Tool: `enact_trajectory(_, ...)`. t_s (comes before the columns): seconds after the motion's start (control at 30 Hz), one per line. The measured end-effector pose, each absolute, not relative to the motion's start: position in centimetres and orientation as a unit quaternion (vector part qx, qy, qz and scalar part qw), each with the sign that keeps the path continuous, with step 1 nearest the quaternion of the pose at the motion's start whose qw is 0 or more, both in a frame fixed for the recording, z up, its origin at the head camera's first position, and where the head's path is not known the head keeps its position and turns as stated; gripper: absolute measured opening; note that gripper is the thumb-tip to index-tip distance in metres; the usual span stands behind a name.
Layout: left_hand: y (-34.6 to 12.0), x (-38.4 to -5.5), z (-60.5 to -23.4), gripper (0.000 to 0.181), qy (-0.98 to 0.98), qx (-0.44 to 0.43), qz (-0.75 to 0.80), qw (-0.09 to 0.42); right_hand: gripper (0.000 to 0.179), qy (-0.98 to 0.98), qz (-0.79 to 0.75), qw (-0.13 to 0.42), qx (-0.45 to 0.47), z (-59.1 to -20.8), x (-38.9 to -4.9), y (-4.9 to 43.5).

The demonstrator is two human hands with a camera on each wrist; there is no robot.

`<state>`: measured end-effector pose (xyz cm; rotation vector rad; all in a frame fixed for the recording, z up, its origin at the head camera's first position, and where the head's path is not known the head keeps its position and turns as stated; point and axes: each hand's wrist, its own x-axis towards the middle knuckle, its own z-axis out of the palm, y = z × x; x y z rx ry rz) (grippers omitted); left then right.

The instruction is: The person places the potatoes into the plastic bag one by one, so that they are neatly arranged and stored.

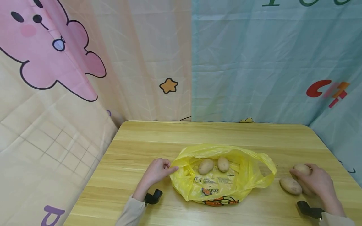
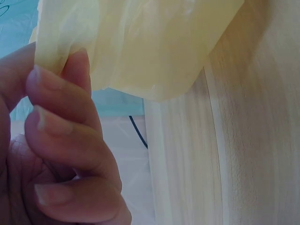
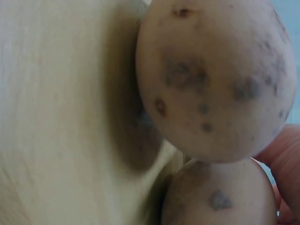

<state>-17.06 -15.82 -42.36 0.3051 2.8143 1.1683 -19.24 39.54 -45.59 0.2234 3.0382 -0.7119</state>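
Observation:
A yellow plastic bag (image 1: 254,175) lies on the table with its mouth spread wide. Inside it are two potatoes, one on the left (image 1: 206,166) and one on the right (image 1: 223,164). My left hand (image 1: 158,171) pinches the bag's left rim between thumb and index finger; the left wrist view shows the thin film (image 2: 140,51) held there. Off to the right of the bag, my right hand (image 1: 318,180) grips a potato (image 1: 302,169) between thumb and fingers. Close by lies another potato (image 1: 290,185), and one more is partly hidden under the hand. A spotted potato (image 3: 215,79) fills much of the right wrist view.
The wooden table (image 1: 152,135) has rounded far corners. Printed curtains (image 1: 249,62) hang behind it and on both sides. A loop handle (image 1: 268,166) of the bag sticks out toward the right-hand potatoes. Black wrist mounts (image 1: 153,196) sit at both sleeves.

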Motion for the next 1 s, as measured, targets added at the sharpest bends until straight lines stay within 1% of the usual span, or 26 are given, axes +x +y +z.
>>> enact_trajectory(0.33,-15.79,-17.07,-42.38,0.042,0.918,0.097,0.382,0.041,0.085,0.969,-0.233,0.018,0.084,-45.46,-19.17,39.56)
enact_trajectory(0.5,-15.81,-17.04,-42.43,0.042,0.919,0.096,0.381,0.041,0.085,0.968,-0.237,0.013,0.086,-45.51,-19.15,39.46)
enact_trajectory(0.7,-15.77,-17.08,-42.37,0.042,0.92,0.096,0.379,0.039,0.084,0.966,-0.244,-0.006,0.088,-45.86,-19.05,39.27)
enact_trajectory(1.0,-15.79,-17.06,-42.45,0.041,0.92,0.097,0.378,0.036,0.086,0.962,-0.253,-0.01,0.098,-46.11,-19.07,39.22)
